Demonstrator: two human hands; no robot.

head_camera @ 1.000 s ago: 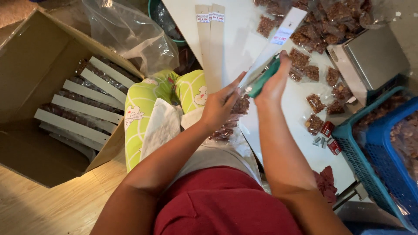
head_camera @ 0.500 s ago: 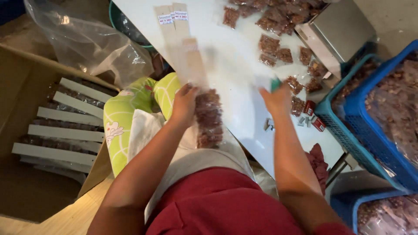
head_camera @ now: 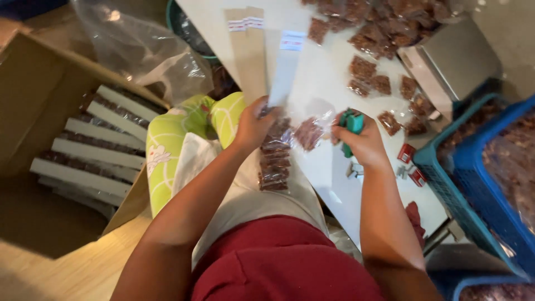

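Note:
My left hand [head_camera: 253,125] grips a long clear packet of brown snack pieces [head_camera: 274,159] near its top; the packet hangs down over my lap and its cardboard header strip [head_camera: 285,67] points up over the table. My right hand [head_camera: 362,142] is closed around a green stapler [head_camera: 351,124] just right of the packet, with a clear bag holding a brown piece [head_camera: 309,132] between the two hands. Loose brown snack pieces [head_camera: 365,69] lie scattered on the white table [head_camera: 323,95] beyond my hands.
An open cardboard box [head_camera: 44,111] at left holds rows of finished packets [head_camera: 89,150]. Two brown header strips [head_camera: 248,50] lie on the table. A metal scale [head_camera: 451,61] stands at right, blue baskets [head_camera: 479,184] beside it, a crumpled clear bag [head_camera: 145,50] behind the box.
My left hand now holds the filled packet upright by its top. My right hand has come in beside it with the green stapler. The camera view has shifted slightly.

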